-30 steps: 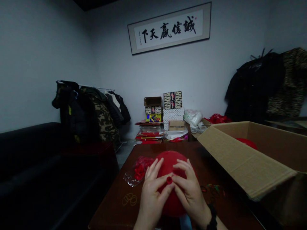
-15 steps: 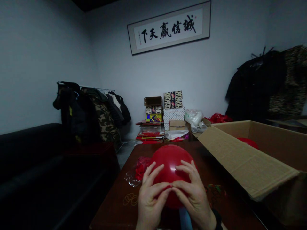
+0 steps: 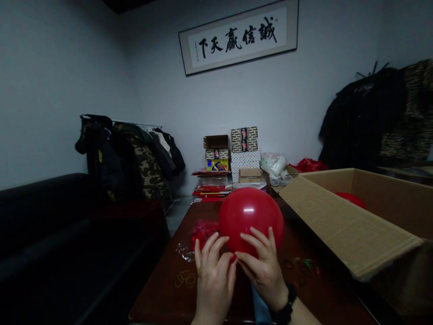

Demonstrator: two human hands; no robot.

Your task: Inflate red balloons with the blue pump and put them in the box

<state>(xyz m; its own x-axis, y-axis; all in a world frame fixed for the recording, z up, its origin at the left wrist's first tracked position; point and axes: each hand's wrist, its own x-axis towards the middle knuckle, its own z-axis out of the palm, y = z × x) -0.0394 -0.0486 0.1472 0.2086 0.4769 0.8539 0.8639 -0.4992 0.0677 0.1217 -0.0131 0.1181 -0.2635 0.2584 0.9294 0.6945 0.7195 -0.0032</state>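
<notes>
Balloon [image 3: 252, 214] just beyond fingers [image 3: 249, 260], neck [image 3: 234, 257] pinched between them

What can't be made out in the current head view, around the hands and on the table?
All in the head view:
- Neck of the red balloon: mostly hidden by the pinching fingers of the left hand and right hand.
- Blue object: partly covered by the right hand, cut off by the bottom edge.
- Red item: lower part hidden by the cardboard box.
- Small coloured items: too small and dim to count.
</notes>
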